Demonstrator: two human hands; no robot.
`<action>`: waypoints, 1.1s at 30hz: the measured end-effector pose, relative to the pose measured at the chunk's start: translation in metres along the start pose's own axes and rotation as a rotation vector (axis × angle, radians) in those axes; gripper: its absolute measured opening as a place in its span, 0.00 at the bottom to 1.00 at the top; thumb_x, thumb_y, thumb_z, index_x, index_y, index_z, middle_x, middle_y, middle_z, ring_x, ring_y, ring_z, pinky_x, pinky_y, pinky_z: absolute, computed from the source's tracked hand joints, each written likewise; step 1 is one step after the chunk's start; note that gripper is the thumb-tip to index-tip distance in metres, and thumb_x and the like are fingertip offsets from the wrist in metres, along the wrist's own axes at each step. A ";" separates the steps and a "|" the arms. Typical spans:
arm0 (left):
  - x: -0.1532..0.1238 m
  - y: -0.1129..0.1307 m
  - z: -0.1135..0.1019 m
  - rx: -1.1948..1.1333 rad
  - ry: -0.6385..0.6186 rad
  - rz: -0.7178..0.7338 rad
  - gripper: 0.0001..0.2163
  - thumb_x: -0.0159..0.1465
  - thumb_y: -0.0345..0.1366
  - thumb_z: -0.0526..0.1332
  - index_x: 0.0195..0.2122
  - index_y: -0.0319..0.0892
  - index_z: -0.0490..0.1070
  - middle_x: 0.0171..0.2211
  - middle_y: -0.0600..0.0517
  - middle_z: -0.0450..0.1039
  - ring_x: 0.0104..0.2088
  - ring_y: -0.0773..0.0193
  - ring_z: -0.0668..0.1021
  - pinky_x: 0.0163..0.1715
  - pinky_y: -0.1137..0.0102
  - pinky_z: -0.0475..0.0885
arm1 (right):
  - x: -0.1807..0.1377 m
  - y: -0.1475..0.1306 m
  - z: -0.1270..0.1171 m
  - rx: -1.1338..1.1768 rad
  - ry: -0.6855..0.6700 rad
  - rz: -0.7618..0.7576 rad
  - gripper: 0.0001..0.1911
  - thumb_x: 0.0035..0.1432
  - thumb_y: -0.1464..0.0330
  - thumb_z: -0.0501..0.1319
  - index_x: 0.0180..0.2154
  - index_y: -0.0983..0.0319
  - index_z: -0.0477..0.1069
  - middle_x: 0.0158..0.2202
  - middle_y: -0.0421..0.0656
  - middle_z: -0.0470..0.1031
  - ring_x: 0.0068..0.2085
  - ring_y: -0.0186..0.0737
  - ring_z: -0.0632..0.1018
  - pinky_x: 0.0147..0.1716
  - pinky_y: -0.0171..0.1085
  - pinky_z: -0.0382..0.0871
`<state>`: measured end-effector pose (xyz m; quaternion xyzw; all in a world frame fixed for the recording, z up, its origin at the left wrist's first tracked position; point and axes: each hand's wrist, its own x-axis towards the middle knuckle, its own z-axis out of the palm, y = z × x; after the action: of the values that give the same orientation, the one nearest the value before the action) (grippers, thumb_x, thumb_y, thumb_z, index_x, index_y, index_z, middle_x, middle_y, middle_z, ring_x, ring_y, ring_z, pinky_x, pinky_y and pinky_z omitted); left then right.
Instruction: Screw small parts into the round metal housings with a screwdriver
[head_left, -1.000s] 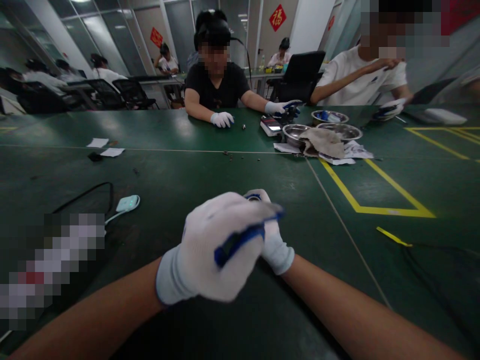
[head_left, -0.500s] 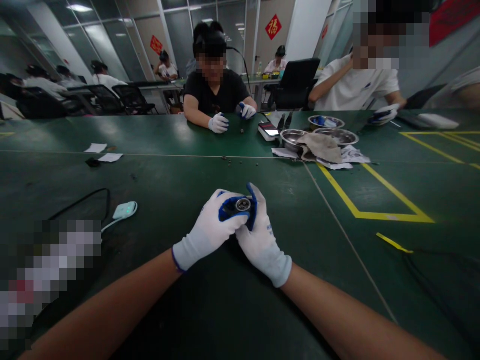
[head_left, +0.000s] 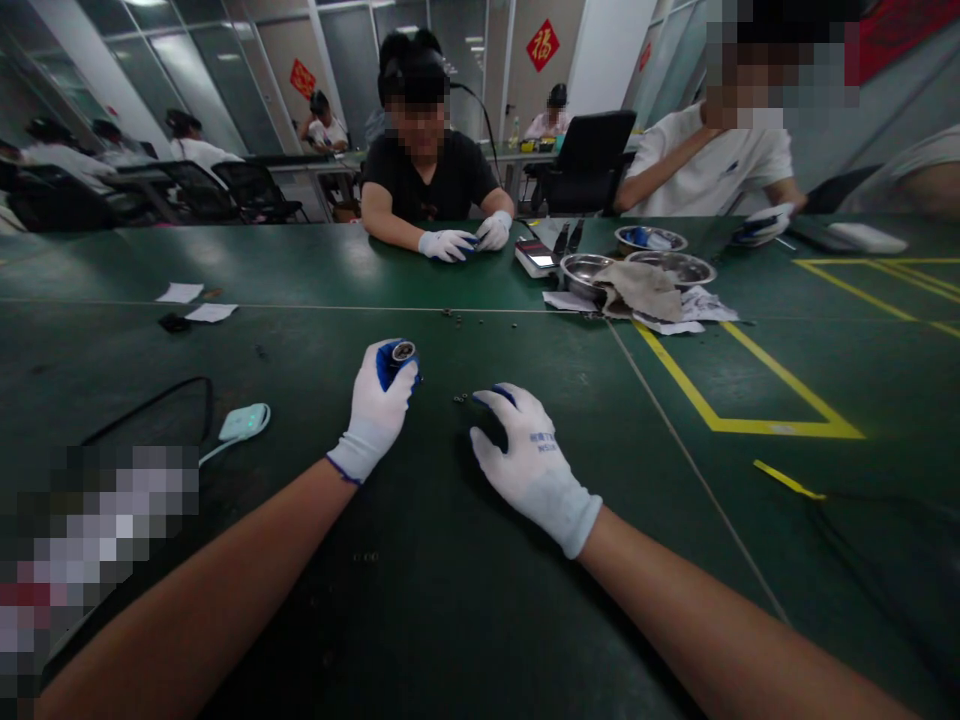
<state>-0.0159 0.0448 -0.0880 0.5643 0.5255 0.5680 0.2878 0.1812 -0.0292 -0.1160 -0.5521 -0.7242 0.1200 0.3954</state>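
Note:
My left hand (head_left: 381, 395), in a white glove with blue palm coating, is closed around a small round metal part (head_left: 403, 352), whose ringed end faces up with darker pieces inside it. The glove hides the rest of that part. To the right, my right hand (head_left: 517, 440) wears a matching glove and is held low over the table, thumb and fingers apart, nothing between them. Just left of its fingertips lie a few tiny metal pieces (head_left: 460, 398). Several faint small rings (head_left: 366, 557) lie on the green tabletop nearer to me.
More tiny bits (head_left: 457, 318) lie along the table seam. Steel bowls (head_left: 585, 272) with a beige cloth (head_left: 645, 290) stand back right, beside a small device (head_left: 535, 258). A white charger (head_left: 244, 422) with a cable lies left. A gloved co-worker (head_left: 435, 170) sits opposite.
My hands have moved apart: the left went left and away from me with the metal part, the right let go and opened. Tiny pieces now show between them. The opposite co-worker's hands came together.

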 end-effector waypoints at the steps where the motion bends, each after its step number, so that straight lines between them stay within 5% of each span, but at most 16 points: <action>1: 0.004 -0.002 0.001 -0.021 0.005 -0.029 0.15 0.61 0.41 0.66 0.47 0.42 0.72 0.41 0.48 0.78 0.38 0.58 0.81 0.41 0.62 0.80 | -0.002 -0.001 -0.001 -0.070 -0.063 -0.054 0.23 0.63 0.61 0.62 0.58 0.55 0.74 0.64 0.53 0.69 0.67 0.63 0.67 0.65 0.67 0.60; 5: 0.009 -0.005 0.007 -0.058 0.026 -0.100 0.13 0.62 0.41 0.66 0.44 0.41 0.72 0.39 0.49 0.77 0.36 0.61 0.80 0.38 0.65 0.79 | 0.014 0.007 0.002 -0.258 -0.171 -0.135 0.33 0.64 0.52 0.61 0.67 0.54 0.65 0.71 0.54 0.61 0.71 0.66 0.60 0.68 0.68 0.52; 11: 0.003 0.003 0.009 -0.062 0.000 -0.174 0.10 0.63 0.38 0.66 0.44 0.41 0.74 0.39 0.49 0.78 0.36 0.61 0.81 0.38 0.66 0.78 | 0.127 0.067 0.020 -0.497 -0.093 0.301 0.45 0.68 0.43 0.48 0.72 0.68 0.54 0.72 0.62 0.58 0.71 0.71 0.61 0.67 0.65 0.55; 17: 0.000 0.008 0.010 -0.101 0.004 -0.247 0.09 0.65 0.36 0.66 0.45 0.41 0.74 0.36 0.51 0.78 0.32 0.64 0.80 0.34 0.69 0.77 | 0.206 0.084 0.054 -0.477 -0.346 0.109 0.41 0.71 0.46 0.43 0.74 0.64 0.52 0.75 0.55 0.55 0.73 0.59 0.59 0.71 0.56 0.53; 26: -0.002 0.014 0.011 -0.085 -0.033 -0.294 0.08 0.65 0.34 0.66 0.45 0.42 0.75 0.35 0.50 0.79 0.32 0.64 0.81 0.34 0.70 0.77 | 0.231 0.073 0.079 -0.545 -0.555 -0.108 0.35 0.73 0.52 0.44 0.74 0.57 0.54 0.77 0.47 0.51 0.75 0.59 0.54 0.73 0.59 0.48; 33: -0.001 0.009 0.010 -0.120 -0.052 -0.299 0.08 0.65 0.35 0.67 0.45 0.41 0.74 0.35 0.50 0.79 0.31 0.64 0.80 0.31 0.70 0.76 | 0.192 0.086 0.048 -0.547 -0.572 -0.126 0.33 0.74 0.58 0.42 0.74 0.60 0.54 0.77 0.48 0.52 0.76 0.54 0.55 0.74 0.55 0.48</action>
<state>-0.0042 0.0441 -0.0816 0.4762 0.5611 0.5345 0.4156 0.1927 0.1859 -0.1155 -0.5356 -0.8428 0.0471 0.0231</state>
